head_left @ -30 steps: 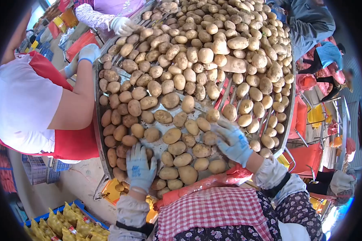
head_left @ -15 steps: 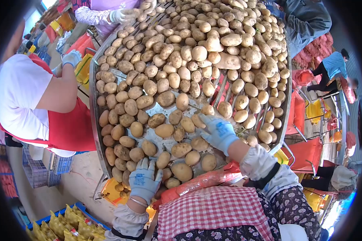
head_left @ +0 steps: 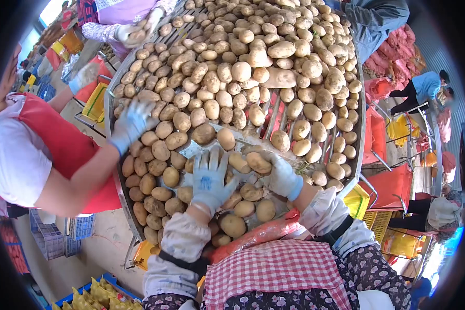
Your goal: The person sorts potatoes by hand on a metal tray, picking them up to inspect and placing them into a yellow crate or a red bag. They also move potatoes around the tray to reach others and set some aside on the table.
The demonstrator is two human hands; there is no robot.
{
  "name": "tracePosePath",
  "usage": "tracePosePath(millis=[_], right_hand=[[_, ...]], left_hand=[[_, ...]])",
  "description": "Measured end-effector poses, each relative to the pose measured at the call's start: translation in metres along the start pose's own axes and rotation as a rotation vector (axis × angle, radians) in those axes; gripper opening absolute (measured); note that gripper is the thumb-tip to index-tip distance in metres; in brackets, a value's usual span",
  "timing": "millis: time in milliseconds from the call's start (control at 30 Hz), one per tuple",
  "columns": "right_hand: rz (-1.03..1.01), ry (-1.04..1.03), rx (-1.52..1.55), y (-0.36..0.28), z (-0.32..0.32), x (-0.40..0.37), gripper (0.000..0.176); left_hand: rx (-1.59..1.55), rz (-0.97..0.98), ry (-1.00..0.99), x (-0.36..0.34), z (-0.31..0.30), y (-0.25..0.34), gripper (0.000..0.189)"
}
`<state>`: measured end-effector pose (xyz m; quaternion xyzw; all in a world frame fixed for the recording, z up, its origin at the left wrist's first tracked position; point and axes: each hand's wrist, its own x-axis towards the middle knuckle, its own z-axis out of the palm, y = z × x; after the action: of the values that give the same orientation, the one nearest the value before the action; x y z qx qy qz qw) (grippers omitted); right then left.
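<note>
My left hand (head_left: 211, 181), in a white glove with a blue palm print, lies open on the potatoes near the front of the sorting table, fingers stretched forward. Beside its fingertips is a loose potato (head_left: 238, 162). My gloved right hand (head_left: 284, 176) is curled round a brown potato (head_left: 258, 163), its fingers partly hidden. Several smaller potatoes lie between my hands and the near edge, among them a large one (head_left: 232, 225). A rolled red mesh bag (head_left: 258, 238) lies along that near edge, in front of my checked apron.
A co-worker's gloved hand (head_left: 133, 126) reaches over the table's left side. Another co-worker's hands (head_left: 139, 31) hold potatoes at the far left. The metal table rim (head_left: 364, 129) runs along the right. A blue crate (head_left: 108, 279) with yellow net bags stands at lower left.
My left hand has moved forward and right, from the near edge to the middle. My right hand has turned inward round a potato. The left co-worker's arm has swung onto the table.
</note>
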<state>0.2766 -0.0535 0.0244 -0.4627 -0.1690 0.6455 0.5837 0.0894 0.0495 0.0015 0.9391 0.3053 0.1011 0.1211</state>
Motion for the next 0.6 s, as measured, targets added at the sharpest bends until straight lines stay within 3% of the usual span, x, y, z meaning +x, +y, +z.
tracePosePath(millis=[67,133,200,267,400,467,500,533,600], right_hand=[[0.039,0.102,0.114,-0.009,0.010,-0.013,0.051],[0.128,-0.212,0.445,-0.013,0.008,-0.011,0.053],[0.117,-0.271,0.513,-0.021,0.024,-0.021,0.052],[0.130,-0.133,0.449,-0.023,0.032,-0.026,0.053],[0.052,-0.163,0.177,-0.011,0.003,-0.032,0.052],[0.025,-0.062,-0.003,-0.014,-0.006,-0.042,0.049],[-0.046,-0.076,0.015,-0.010,-0.013,-0.046,0.041],[-0.048,-0.074,0.016,-0.007,-0.019,-0.050,0.041],[-0.236,0.023,-0.380,-0.004,-0.030,-0.059,0.042]], left_hand=[[-0.059,0.076,-0.011,-0.031,-0.001,0.002,0.070],[-0.134,0.042,-0.034,-0.061,-0.006,0.005,0.067],[-0.073,0.031,-0.060,-0.086,-0.016,0.006,0.065],[-0.014,0.018,-0.083,-0.095,-0.026,0.009,0.062],[0.073,-0.197,-0.115,-0.093,-0.038,0.019,0.053],[-0.198,-0.253,-0.044,-0.082,-0.033,0.013,0.046],[-0.128,-0.140,0.227,-0.070,-0.026,0.013,0.044],[-0.128,-0.137,0.226,-0.060,-0.022,0.011,0.044],[0.138,-0.096,0.101,-0.039,-0.015,0.008,0.048]])
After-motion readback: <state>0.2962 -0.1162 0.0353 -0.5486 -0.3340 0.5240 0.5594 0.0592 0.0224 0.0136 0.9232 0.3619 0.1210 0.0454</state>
